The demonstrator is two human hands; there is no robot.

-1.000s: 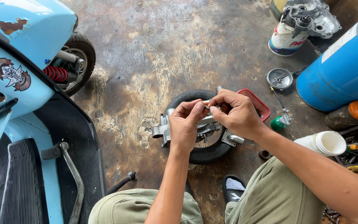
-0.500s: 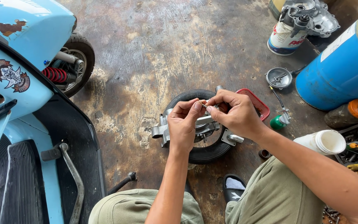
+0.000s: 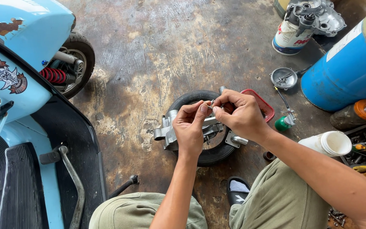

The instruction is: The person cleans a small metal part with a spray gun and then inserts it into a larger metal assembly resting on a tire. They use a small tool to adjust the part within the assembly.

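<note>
Both hands pinch one small thin metal pin [image 3: 212, 104] between closed fingertips: the left hand [image 3: 190, 129] and the right hand [image 3: 241, 113] meet just above the small black rubber wheel [image 3: 204, 157], the pin's long axis running from one hand to the other. The wheel lies flat on the stained concrete floor [image 3: 162, 51] with a grey cast-metal engine part [image 3: 170, 131] resting on it. A light blue scooter [image 3: 18, 85] stands left of the wheel, a blue metal cylinder [image 3: 348, 68] to its right.

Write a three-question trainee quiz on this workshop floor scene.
1. True or false: both hands pinch one small metal part.
2. What lies right under the hands? A) tyre B) helmet C) bucket
3. Fill in: the scooter is light ____.

Key: 1 true: left hand and right hand meet on it. 2 A, the tyre with a metal casing. 3 blue.
</note>
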